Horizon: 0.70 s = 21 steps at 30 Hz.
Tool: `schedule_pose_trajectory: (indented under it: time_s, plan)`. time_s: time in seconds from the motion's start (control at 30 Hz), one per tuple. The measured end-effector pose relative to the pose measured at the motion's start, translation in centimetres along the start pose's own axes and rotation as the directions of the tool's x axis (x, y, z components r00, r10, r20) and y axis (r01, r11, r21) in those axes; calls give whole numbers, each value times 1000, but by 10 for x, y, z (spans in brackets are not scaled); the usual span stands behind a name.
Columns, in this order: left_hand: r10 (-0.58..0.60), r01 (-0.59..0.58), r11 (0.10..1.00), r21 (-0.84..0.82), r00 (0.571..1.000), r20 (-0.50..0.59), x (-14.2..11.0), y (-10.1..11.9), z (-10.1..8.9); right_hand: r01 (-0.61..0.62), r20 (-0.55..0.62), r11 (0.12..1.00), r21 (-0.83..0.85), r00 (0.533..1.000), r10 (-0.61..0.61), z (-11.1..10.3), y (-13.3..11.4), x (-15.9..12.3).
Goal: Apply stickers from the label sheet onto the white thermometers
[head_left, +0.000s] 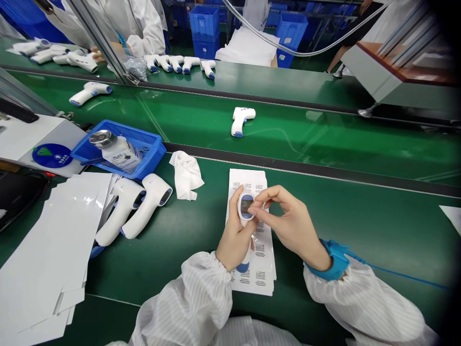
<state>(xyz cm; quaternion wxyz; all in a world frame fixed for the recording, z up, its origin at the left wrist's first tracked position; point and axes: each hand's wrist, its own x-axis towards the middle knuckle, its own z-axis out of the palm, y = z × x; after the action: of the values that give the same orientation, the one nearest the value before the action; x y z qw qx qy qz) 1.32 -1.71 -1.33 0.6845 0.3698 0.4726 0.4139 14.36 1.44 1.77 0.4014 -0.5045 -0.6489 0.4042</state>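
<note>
My left hand is wrapped round a white infrared thermometer, its small screen facing up at me. The blue end of its handle pokes out below my palm. My right hand is at the screen's right edge, thumb and forefinger pinched together; whatever lies between them is too small to make out. Beneath both hands lies a stack of printed sheets. To the left, two more white thermometers rest beside a crumpled white cloth.
A blue tray holds a metal-capped bottle. White sheets are piled at left. Beyond runs a green conveyor belt with two thermometers on it. Across it, a person in white works near several thermometers. A blue wrist strap's cord trails right.
</note>
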Motion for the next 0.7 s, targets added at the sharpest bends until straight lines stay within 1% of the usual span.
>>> schedule_pose_trajectory:
  time_s: [0.1,0.17,0.23,0.3,0.37,0.5,0.7]
  plan:
    - [-6,6,999,-37,1000,-15,1,0,0,-133,99,963,236,989,113,-3,-3,0]
    - [-9,9,999,-52,1000,-13,2,0,0,-191,157,941,281,976,151,-4,-3,-1]
    - [-6,6,999,-52,1000,-3,2,-1,0,-167,127,960,224,982,141,-2,0,-2]
    - [-2,2,999,-44,1000,6,3,-1,-1,-104,38,985,141,994,100,0,3,-2]
    - [1,-1,999,-35,1000,11,3,-1,-1,-68,-21,993,95,997,70,3,7,-1]
    - [4,-4,1000,-23,1000,9,3,-1,-2,-46,-60,995,89,997,52,7,10,2]
    - [-14,14,999,-32,1000,7,3,-1,-2,-22,-89,995,100,996,30,10,11,1]
